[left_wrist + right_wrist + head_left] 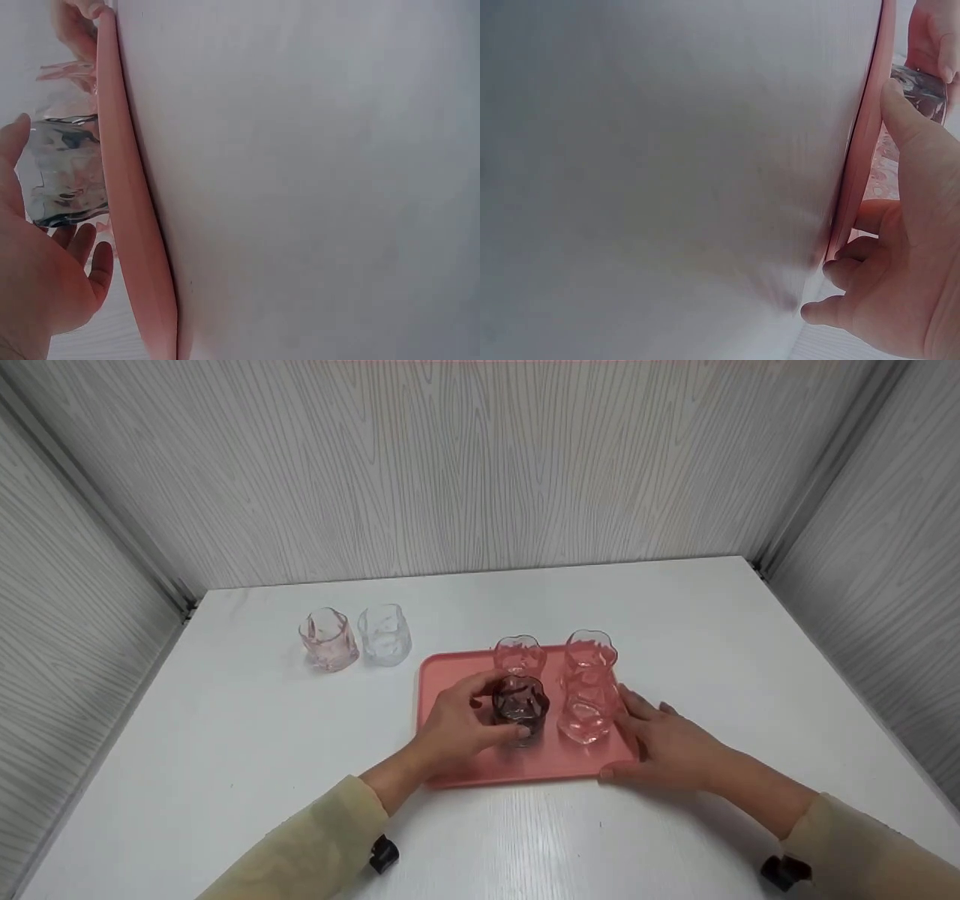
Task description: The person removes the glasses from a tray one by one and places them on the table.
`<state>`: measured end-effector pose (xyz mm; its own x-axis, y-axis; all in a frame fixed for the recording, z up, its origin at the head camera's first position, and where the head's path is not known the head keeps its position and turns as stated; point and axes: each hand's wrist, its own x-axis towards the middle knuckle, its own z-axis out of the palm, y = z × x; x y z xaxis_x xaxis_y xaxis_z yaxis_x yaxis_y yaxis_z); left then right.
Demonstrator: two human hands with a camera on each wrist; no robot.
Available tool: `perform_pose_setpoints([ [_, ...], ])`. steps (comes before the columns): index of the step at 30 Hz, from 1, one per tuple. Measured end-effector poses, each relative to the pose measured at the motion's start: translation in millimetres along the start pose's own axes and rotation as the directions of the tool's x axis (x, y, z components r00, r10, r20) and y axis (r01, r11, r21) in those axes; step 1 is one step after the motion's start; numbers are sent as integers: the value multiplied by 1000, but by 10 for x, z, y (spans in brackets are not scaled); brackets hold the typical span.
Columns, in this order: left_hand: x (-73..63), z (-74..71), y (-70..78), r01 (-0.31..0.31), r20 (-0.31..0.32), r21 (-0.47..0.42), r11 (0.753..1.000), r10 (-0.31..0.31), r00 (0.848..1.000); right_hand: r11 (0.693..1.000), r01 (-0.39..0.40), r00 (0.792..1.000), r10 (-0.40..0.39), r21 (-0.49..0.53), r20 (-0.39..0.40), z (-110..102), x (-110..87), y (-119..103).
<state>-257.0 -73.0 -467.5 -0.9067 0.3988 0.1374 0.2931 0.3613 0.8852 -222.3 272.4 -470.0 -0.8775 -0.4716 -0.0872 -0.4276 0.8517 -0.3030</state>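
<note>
A dark grey glass (520,701) stands on the pink tray (480,771), toward the front middle. My left hand (457,720) grips this glass from the left, thumb at its front and fingers behind. In the left wrist view the dark glass (69,169) sits upright just inside the tray's rim. My right hand (667,750) holds the tray's front right corner, with the thumb along the front edge and the fingers along the right side. A clear glass (517,651) stands behind the dark one. Two more clear glasses, one rear (591,649) and one front (585,724), line the tray's right side.
A pale pink glass (328,641) and a clear glass (385,636) stand side by side on the white table (285,750), left of and behind the tray. Pale wood-grain panels (480,465) enclose the table at the back and both sides.
</note>
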Motion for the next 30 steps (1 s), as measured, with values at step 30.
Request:
perform_pose_setpoints([
  [30, -98, -82, 119, -37, -101, -65, 997, 30, 994, 1000, -22, 1000, 22, 19, 19, -20, -15, -23],
])
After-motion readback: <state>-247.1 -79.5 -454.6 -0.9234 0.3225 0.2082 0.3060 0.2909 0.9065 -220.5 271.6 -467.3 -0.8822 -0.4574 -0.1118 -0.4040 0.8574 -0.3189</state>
